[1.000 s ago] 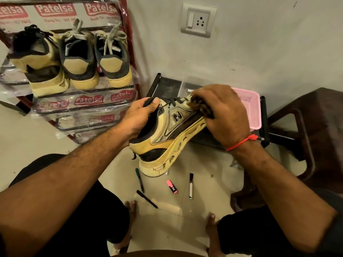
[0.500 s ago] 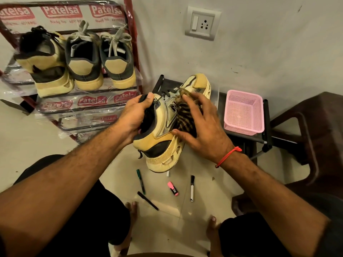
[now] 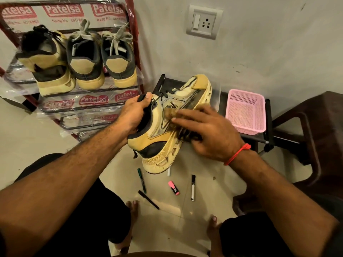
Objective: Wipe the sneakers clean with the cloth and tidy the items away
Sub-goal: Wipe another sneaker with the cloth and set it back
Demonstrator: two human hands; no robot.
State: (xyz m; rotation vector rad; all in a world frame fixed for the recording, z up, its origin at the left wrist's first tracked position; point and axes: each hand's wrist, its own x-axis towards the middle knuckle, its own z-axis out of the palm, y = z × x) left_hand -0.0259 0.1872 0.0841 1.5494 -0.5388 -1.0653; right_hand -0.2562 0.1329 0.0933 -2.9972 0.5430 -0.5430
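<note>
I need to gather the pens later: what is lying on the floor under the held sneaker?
Under the yellow sneaker lie a green marker and a white pen, its upper end hidden by the sole.

Tan sneaker (image 3: 167, 127) held aloft, striped cloth (image 3: 172, 114) pressed against it.

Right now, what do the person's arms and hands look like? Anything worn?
Both forearms are bare, with no sleeves in view. No gloves on either the left hand or the right hand. No rings or watch are visible. The only thing worn is a thin red thread tied round the right wrist, with a small knot on its outer side. The left wrist has nothing on it.
</note>
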